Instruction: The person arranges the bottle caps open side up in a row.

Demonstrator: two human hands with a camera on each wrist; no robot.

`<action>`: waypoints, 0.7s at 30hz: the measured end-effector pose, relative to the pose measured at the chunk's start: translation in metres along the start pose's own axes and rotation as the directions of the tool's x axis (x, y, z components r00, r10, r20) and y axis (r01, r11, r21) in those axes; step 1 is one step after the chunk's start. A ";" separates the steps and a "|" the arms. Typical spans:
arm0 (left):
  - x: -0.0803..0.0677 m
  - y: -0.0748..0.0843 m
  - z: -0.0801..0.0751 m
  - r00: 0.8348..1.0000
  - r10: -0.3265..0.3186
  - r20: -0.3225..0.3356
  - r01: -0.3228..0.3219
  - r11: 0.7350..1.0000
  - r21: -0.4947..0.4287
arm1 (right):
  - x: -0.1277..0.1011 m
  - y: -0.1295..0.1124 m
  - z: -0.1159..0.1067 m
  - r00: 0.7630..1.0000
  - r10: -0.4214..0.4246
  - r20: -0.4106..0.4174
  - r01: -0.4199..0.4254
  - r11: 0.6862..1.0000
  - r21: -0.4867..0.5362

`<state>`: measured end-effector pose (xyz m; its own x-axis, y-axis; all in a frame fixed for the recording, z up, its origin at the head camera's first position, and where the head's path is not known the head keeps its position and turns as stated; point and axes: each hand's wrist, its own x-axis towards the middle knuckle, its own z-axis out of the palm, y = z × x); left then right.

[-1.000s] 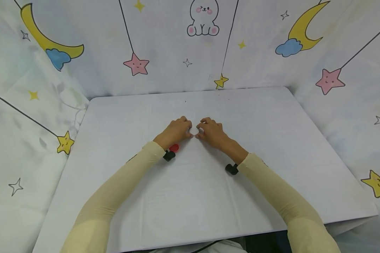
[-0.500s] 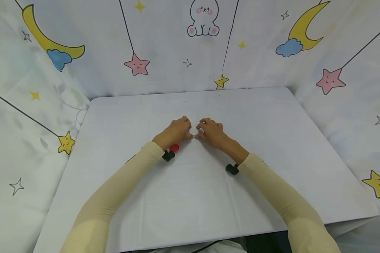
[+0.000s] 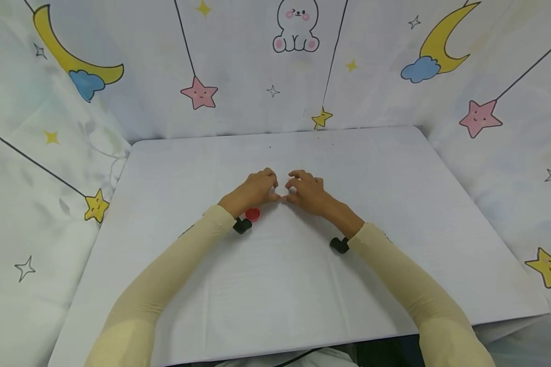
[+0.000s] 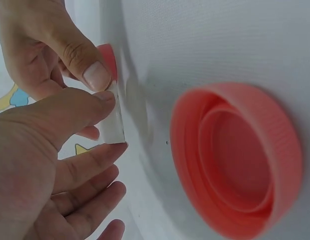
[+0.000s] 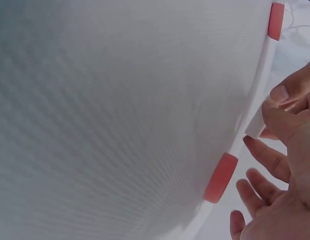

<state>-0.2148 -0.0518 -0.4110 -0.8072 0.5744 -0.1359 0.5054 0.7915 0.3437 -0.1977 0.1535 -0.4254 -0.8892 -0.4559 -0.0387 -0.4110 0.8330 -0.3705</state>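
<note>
At the middle of the white table (image 3: 395, 214) my left hand (image 3: 257, 187) and right hand (image 3: 308, 191) meet fingertip to fingertip. Between them is a small white disc (image 3: 281, 190). In the left wrist view my left thumb and forefinger pinch the white disc (image 4: 113, 125) by its edge, just above the table, and the right thumb (image 4: 92, 70) presses on it from the other side. The right wrist view shows the disc (image 5: 255, 125) held by fingertips. A red bottle cap (image 3: 252, 214) lies hollow side up by my left wrist (image 4: 235, 160).
Black wrist cameras sit at my left wrist (image 3: 241, 225) and right wrist (image 3: 339, 245). Printed cloth walls (image 3: 275, 66) close in the table's back and sides. A second red piece (image 5: 276, 20) shows far off in the right wrist view; what it is I cannot tell.
</note>
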 end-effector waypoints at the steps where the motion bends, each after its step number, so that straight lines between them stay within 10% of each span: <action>1: -0.001 -0.001 0.000 1.000 0.000 0.003 0.000 1.000 -0.001 | 0.000 0.000 -0.001 1.000 -0.004 0.001 0.004 1.000 0.007; 11: -0.007 -0.001 0.000 0.998 -0.023 0.051 0.024 1.000 -0.017 | -0.003 -0.007 -0.003 0.999 -0.027 0.031 0.026 0.999 0.026; 21: -0.009 0.003 0.006 0.999 -0.023 -0.047 0.023 1.000 -0.015 | -0.005 -0.019 -0.006 0.999 0.035 0.005 -0.035 0.997 0.064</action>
<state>-0.2040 -0.0539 -0.4144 -0.8321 0.5455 -0.1003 0.4823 0.8010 0.3546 -0.1866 0.1422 -0.4124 -0.9019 -0.4283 -0.0563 -0.3660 0.8268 -0.4272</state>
